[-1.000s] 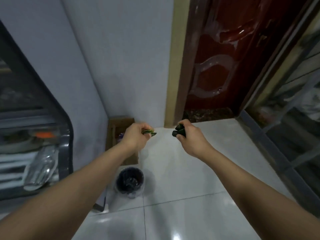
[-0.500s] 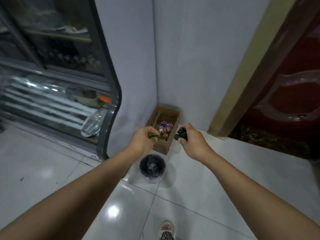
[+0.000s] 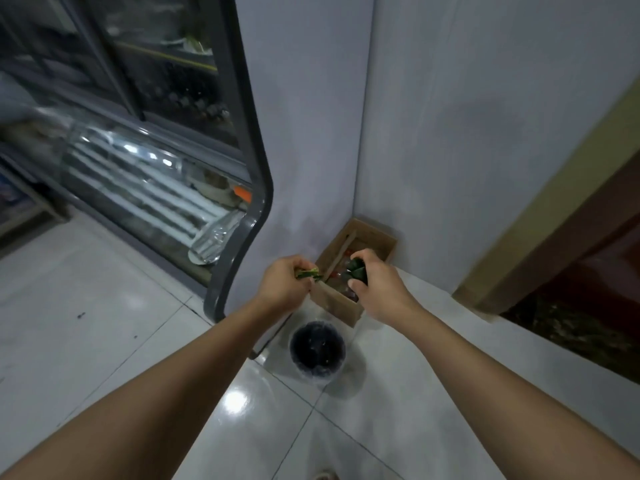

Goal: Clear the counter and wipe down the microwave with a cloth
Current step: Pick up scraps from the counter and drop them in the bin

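We hold both hands out over the open brown cardboard box (image 3: 360, 237) in the wall corner — our left hand (image 3: 284, 289) pinches a flat green-and-yellow scrap (image 3: 308, 274), our right hand (image 3: 377, 289) grips a small dark green object (image 3: 358, 271). Just in front of the box stands a round black-lined bin (image 3: 317, 348) on the glossy white tiled floor (image 3: 104, 323).

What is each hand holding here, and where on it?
Left hand pinches a small green scrap by its near end. Right hand grips a dark green item around its lower part; what it is cannot be told.
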Tool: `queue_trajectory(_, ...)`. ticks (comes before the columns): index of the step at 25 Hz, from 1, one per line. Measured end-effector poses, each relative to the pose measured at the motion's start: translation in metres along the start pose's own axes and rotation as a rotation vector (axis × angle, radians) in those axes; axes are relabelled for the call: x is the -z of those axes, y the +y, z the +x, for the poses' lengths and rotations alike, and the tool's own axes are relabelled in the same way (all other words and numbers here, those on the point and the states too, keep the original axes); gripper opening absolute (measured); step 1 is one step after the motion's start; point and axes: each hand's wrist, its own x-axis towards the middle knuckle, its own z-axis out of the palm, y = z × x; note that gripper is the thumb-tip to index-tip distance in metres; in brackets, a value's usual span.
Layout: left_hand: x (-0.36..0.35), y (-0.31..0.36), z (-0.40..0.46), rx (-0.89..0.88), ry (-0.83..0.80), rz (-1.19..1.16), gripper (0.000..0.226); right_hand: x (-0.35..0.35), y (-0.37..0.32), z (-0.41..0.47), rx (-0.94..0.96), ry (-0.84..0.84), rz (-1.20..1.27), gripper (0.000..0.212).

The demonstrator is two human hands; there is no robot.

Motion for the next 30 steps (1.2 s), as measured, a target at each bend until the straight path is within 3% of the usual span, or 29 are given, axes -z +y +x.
queue_trajectory(5,-0.028,0.006,0.019,0.078,0.134,-0.007,0.014,0.006,0.025,0.052,0.163,-0.134,-0.083,0.035)
queue_trajectory(15,-0.106,-0.024,0.035,0.412,0.399,-0.202,0.012,-0.023,0.083,0.113,0.382,-0.451,-0.125,0.034)
queue_trajectory(21,-0.154,-0.094,0.056,0.473,0.423,-0.185,0.011,-0.087,0.130,0.135,0.416,-0.491,-0.131,0.036)
queue_trajectory(30,-0.273,-0.251,0.094,0.495,0.447,-0.175,0.011,-0.247,0.246,0.164,0.410,-0.509,-0.114,0.036)
